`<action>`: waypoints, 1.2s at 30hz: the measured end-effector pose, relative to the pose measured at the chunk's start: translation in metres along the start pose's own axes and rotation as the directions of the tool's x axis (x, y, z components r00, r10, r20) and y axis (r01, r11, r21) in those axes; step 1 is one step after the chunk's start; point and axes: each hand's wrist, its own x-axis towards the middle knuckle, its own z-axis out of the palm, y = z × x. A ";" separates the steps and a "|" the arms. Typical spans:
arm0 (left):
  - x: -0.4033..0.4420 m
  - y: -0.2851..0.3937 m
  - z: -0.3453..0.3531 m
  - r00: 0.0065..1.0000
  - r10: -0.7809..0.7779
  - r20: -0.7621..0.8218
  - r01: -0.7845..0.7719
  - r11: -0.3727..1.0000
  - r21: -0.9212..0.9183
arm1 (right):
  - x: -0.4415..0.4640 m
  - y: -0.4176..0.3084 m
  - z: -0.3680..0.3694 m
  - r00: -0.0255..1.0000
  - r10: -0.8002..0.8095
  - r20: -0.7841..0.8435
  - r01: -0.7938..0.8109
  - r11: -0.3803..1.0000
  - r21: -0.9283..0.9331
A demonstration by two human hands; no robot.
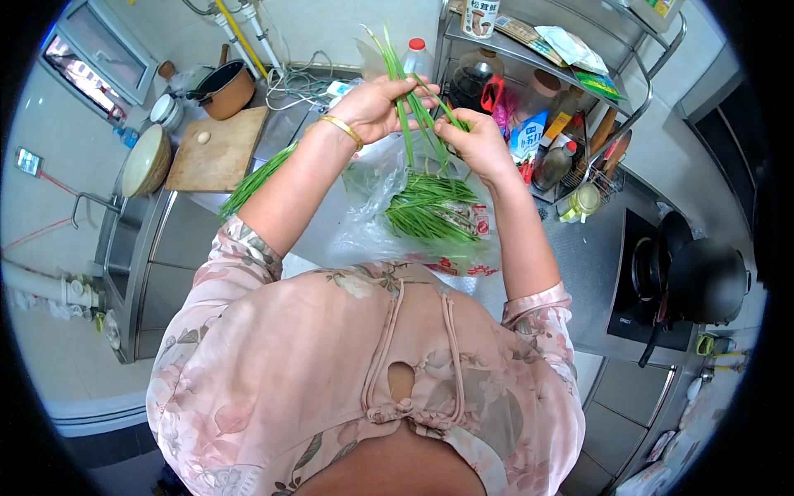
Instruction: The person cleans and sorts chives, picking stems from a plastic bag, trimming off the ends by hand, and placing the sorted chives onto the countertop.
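My left hand (376,107), with a gold bangle at the wrist, is closed around a few long green garlic chives (390,59), which stick up past the fingers and hang below. Pinched between the thumb and fingers of my right hand (480,145) are stalks from the same small bunch. Beneath both hands, a larger pile of garlic chives (430,213) lies on an opened clear plastic bag (360,202) with red print. Another bundle of chives (255,182) rests left of my left forearm, which partly hides it.
A wooden cutting board (207,161) with a small pale round item, a bowl (146,161) and a pot (227,89) stand on the left. A metal rack (529,62) with bottles and packets is at the back right. A black wok (703,281) sits on the stove.
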 end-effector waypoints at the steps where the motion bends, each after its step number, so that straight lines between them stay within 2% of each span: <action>1: -0.001 0.000 -0.001 1.000 -0.006 -0.017 0.007 0.999 0.052 | -0.002 -0.005 -0.002 0.998 0.053 0.021 -0.055 0.996 0.076; 5: -0.008 0.004 0.002 0.998 -0.033 -0.045 0.040 0.987 0.158 | -0.003 -0.009 -0.012 0.957 0.211 0.199 -0.268 0.905 0.331; 8: -0.008 0.004 0.002 0.996 -0.019 -0.085 0.037 0.976 0.214 | -0.002 -0.004 -0.016 0.936 0.215 0.279 -0.309 0.882 0.357; 17: -0.010 0.006 0.002 0.995 0.010 -0.100 0.014 0.972 0.234 | -0.005 0.005 -0.019 0.906 0.238 0.351 -0.351 0.886 0.304; 20: -0.009 0.007 0.003 0.994 0.009 -0.105 0.017 0.969 0.245 | -0.010 0.003 -0.017 0.921 0.231 0.314 -0.313 0.918 0.244; 26: -0.008 0.007 0.000 0.995 -0.011 -0.101 0.035 0.971 0.237 | -0.010 0.005 -0.023 0.906 0.226 0.358 -0.354 0.868 0.348; 32: -0.011 0.010 0.001 0.994 -0.030 -0.103 0.055 0.968 0.244 | -0.010 0.007 -0.023 0.916 0.235 0.325 -0.352 0.860 0.370; 36: -0.013 0.011 0.001 0.997 -0.032 -0.070 0.048 0.970 0.238 | -0.008 0.016 -0.022 0.903 0.201 0.379 -0.384 0.773 0.505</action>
